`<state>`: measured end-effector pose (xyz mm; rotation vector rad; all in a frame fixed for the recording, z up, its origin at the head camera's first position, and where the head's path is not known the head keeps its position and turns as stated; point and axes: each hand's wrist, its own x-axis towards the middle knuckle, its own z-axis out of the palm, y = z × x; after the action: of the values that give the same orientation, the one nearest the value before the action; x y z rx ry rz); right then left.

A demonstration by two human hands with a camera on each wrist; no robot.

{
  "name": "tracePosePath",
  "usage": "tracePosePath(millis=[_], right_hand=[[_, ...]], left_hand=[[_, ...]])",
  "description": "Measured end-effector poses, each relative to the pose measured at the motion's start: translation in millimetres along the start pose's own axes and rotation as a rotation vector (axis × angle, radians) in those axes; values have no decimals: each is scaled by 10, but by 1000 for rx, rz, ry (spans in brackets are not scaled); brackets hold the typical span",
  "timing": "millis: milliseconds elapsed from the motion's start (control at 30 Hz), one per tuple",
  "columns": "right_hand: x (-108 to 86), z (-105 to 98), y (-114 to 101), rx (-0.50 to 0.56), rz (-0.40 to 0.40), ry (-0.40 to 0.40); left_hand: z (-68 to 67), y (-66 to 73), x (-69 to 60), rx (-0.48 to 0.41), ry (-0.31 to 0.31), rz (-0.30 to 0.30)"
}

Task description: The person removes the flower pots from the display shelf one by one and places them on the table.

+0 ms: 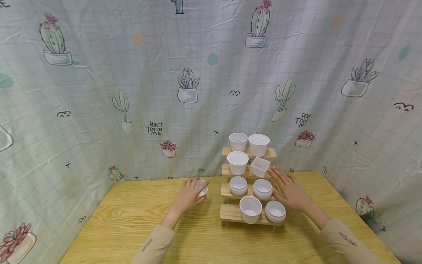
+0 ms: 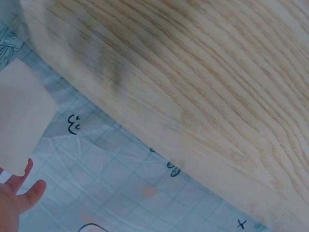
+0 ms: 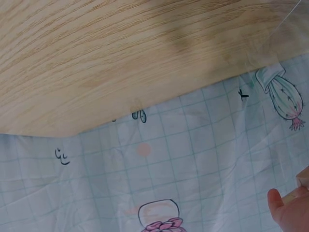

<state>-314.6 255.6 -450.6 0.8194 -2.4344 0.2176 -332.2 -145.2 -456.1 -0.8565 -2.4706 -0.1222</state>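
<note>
My left hand (image 1: 190, 196) grips a small white pot (image 1: 201, 187) by its sides, left of a tiered wooden stand (image 1: 230, 211). In the left wrist view, part of the hand (image 2: 18, 200) shows beneath the pot's pale wall (image 2: 24, 116). On the stand's right side, my right hand (image 1: 290, 190) reaches its fairly straight fingers to the ends of the middle tiers. The right wrist view catches only some of that hand (image 3: 292, 212) by a wooden end (image 3: 303, 180). A square white pot (image 1: 260, 167) sits closest to its fingertips.
White pots stand in pairs on every tier: round ones (image 1: 258, 145) on top, low ribbed ones (image 1: 262, 189) lower down, and a deeper cup (image 1: 250, 209) at the bottom. The wood-grain table (image 1: 138, 220) ends against a cactus-print curtain (image 1: 197, 121).
</note>
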Motion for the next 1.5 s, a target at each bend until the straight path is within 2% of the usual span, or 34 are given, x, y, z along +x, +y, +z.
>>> tracePosePath(millis=[233,533,767,1000,1233,1500], right_hand=[[10,-8,11,-9,-2,4],[8,-14,0,-8,-2,-5],[9,-23,-12,3,3,-2],[2,-7,-5,6,15,-15],[2,8,3,9,10,-10],[5,-1,4,9,11,-9]], left_hand=[[73,-48,57,41,-2,-17],[146,-93,107,53,-57,-52],[214,-133,145,71,-34,-52],[276,-166,144,93,-34,-62],[319,-192,117,40,-81,-101],[357,-205,114,83,-107,-98]])
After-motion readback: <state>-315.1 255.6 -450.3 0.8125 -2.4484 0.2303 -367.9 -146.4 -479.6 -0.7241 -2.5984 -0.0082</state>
